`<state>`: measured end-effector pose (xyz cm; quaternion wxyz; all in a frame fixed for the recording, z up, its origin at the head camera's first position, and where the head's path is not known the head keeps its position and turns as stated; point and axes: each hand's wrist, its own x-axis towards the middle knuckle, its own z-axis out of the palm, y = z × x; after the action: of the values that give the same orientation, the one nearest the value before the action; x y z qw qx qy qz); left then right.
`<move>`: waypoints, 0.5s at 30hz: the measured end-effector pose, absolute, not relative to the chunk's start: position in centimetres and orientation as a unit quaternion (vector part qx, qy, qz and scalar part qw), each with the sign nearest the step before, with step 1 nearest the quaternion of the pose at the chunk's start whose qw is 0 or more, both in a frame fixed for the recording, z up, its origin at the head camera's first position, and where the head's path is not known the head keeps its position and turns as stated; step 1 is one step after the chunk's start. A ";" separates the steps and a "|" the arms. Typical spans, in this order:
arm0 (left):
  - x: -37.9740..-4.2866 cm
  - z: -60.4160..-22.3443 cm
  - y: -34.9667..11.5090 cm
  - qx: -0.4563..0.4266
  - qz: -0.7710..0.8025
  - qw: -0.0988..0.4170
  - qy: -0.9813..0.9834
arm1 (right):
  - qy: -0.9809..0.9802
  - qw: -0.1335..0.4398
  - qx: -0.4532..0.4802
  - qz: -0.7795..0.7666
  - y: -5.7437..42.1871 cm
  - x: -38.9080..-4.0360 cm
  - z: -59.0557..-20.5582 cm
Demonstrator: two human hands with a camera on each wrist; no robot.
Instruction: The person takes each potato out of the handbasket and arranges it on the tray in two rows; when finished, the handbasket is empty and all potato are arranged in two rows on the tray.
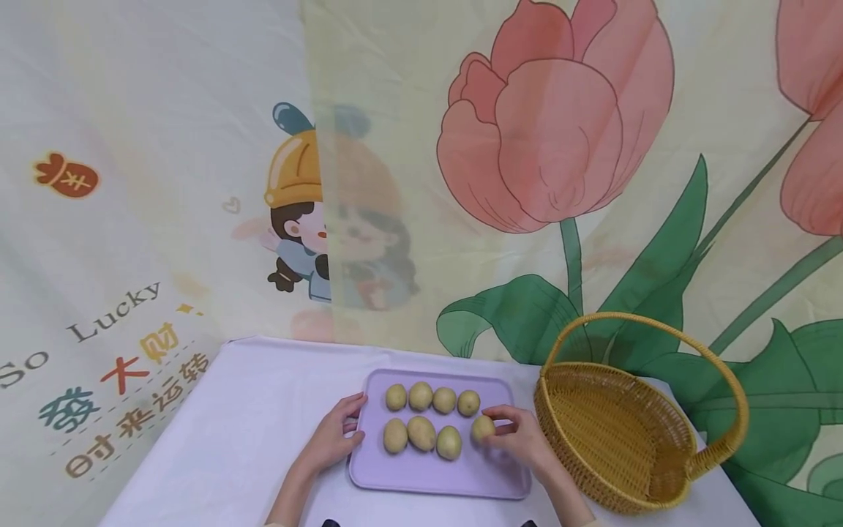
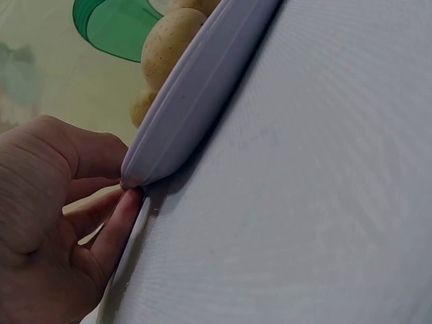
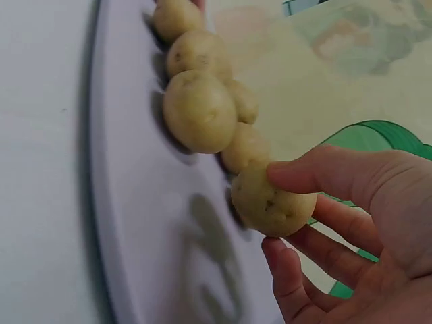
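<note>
A lilac tray (image 1: 435, 479) lies on the table with several potatoes on it in two rows, a back row and a front row. At the right end of the front row my right hand (image 1: 516, 437) holds a potato (image 3: 273, 202) between thumb and fingers, just over the tray. Whether that potato touches the tray I cannot tell. My left hand (image 1: 337, 433) is at the tray's left side. In the left wrist view its thumb and fingertips pinch the tray's rim (image 2: 182, 101). Other potatoes (image 3: 199, 111) sit beside the held one.
A brown wicker basket (image 1: 549, 417) with a tall arched handle (image 1: 665, 326) stands just right of the tray. White cloth (image 1: 244, 410) covers the table. Behind hangs a printed curtain (image 1: 382, 44) with large tulips.
</note>
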<state>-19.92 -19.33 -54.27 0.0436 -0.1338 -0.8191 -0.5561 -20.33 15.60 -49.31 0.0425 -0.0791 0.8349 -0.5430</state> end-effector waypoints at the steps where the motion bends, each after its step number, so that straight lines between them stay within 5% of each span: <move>1: -19.9 -54.3 -19.3 -0.131 -0.555 0.043 -0.820 | 0.835 0.045 -0.078 -0.544 15.5 -20.3 -49.6; 15: -19.8 -54.4 -19.2 -0.130 -0.539 0.042 -0.831 | 0.819 0.045 -0.094 -0.565 14.8 -20.2 -51.8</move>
<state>-19.79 -19.20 -54.39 0.0423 -0.1296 -0.8314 -0.5387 -20.15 14.82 -51.84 0.0451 -0.0938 0.8187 -0.5647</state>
